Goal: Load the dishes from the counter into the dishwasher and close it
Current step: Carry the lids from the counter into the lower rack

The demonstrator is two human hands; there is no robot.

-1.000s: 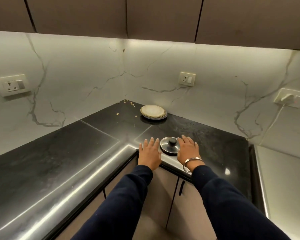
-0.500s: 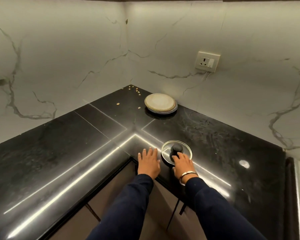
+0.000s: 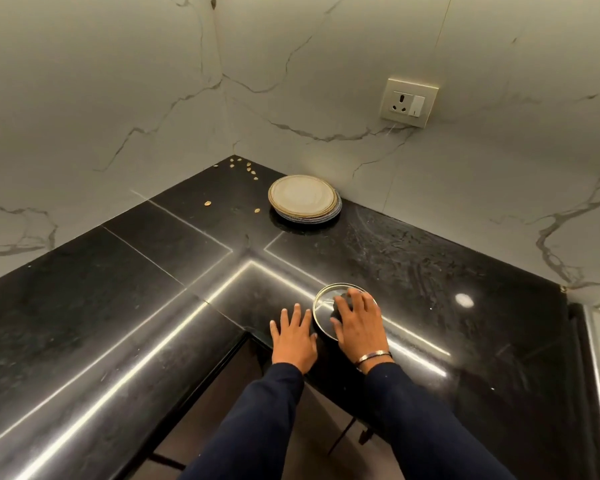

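Right hand lies over the round glass pot lid with steel rim, fingers curled around its black knob; most of knob and the lid's right half are hidden under the hand. Lid sits on the glossy black stone counter near the inner front corner. Left hand rests flat on counter just left of lid, fingers straight, spread, holding nothing. Stack of round cream plates far back by the marble wall; count unclear. White wall socket upper right, no legible writing. Small tan scraps in far corner, unidentifiable.
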